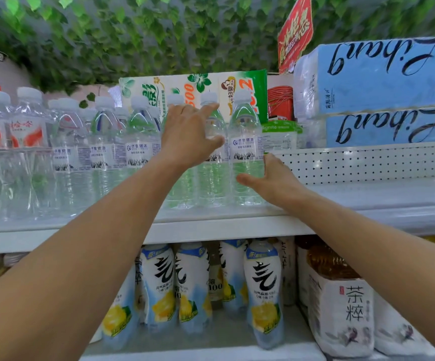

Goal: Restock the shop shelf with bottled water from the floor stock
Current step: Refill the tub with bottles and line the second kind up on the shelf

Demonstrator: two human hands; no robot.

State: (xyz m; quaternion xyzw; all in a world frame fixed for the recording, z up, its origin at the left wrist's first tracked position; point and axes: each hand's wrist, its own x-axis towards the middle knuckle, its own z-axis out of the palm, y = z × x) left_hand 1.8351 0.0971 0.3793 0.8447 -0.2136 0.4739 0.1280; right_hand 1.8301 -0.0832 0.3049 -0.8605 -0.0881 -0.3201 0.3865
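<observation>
Clear water bottles (pixel 246 152) stood on the white shelf (pixel 211 225). The left hand (pixel 187 136) lay spread on 1 bottle; the right hand (pixel 271 178), fingers apart, touched the end bottle. Better push gently, keeping the row upright.

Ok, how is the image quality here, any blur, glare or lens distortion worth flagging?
Head view: wide-angle bending curves the shelf edge and tilts the blue tissue packs; lighting is even and soft, without hard shadows; the water bottles at centre are fairly sharp, while the left hand, right hand and frame edges look slightly soft.
</observation>
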